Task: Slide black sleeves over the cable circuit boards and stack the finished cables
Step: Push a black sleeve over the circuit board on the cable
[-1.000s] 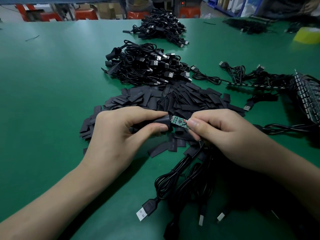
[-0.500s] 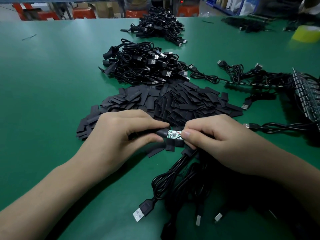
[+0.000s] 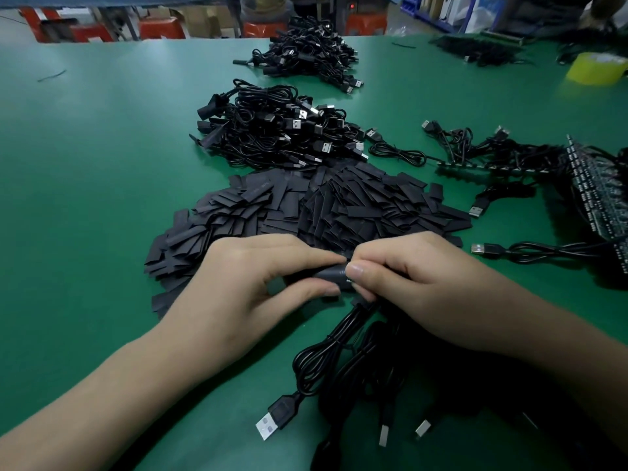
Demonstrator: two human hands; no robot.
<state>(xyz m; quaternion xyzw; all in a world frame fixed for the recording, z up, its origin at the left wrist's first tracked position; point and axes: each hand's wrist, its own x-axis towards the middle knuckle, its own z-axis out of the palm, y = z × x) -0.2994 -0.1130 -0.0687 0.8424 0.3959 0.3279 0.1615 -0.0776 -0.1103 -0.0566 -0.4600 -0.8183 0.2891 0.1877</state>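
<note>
A broad green-topped desk (image 3: pixel 102 171) fills the view. Across its middle spreads a wide heap of flat black sleeve pieces (image 3: pixel 339 205), reaching from the centre toward the near edge. Behind it, toward the far edge, lies a dense pile of coiled black cables with USB plugs (image 3: pixel 275 130), and a second similar black cable pile (image 3: pixel 306 52) sits close to the far edge. Along the right edge rests a dark panel of joined circuit boards (image 3: pixel 598 195) with cables trailing from it, and a yellow tape roll (image 3: pixel 596 68) stands near the far right corner.

Near the front edge a loose bundle of black cables (image 3: pixel 343 365) runs from the hands toward the near edge, ending in a black USB plug with a silver tip (image 3: pixel 275 419).

The left hand (image 3: pixel 244 283) and right hand (image 3: pixel 418 287) meet just in front of the sleeve heap, fingertips touching. Both are pinched on one dark grey tubular sleeve (image 3: pixel 331 274), the left by thumb and forefinger along its body, the right closed on its right end where the cable leaves. Whether any of the board inside shows cannot be told.
</note>
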